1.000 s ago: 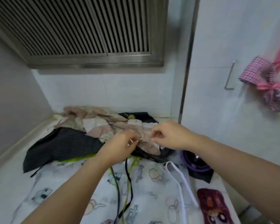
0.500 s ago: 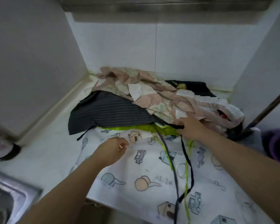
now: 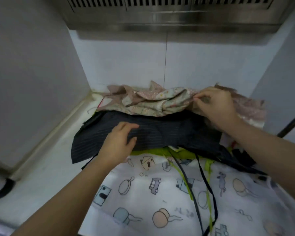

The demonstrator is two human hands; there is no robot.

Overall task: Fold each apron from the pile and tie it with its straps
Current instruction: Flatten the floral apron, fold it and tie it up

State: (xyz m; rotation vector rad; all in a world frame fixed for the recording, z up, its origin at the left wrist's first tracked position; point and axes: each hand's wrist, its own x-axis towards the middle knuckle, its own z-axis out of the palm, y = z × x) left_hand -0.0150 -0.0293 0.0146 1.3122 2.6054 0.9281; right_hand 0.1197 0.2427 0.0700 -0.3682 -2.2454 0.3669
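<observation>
A pile of aprons lies on the white counter. On top at the back is a crumpled pink and beige floral apron (image 3: pixel 153 103). My right hand (image 3: pixel 215 108) pinches its cloth at the right and lifts it a little. Under it lies a dark pinstriped apron (image 3: pixel 160 133); my left hand (image 3: pixel 119 143) rests flat on its left part with the fingers spread. A lime green apron (image 3: pixel 182 153) peeks out below. Nearest me spreads a white apron printed with cartoon houses, cars and pans (image 3: pixel 160 198). Black and green straps (image 3: pixel 201 181) trail across it.
The white counter (image 3: pixel 46 167) sits in a corner, with a grey wall on the left and white tiles behind. A steel range hood (image 3: pixel 169 16) hangs overhead. A dark round object (image 3: pixel 0 189) stands at the left edge. A steel sink rim shows at the bottom left.
My view tilted down onto the counter. My right hand went back to the floral apron and pinched it. My left hand moved from the white apron onto the pinstriped one and opened flat.
</observation>
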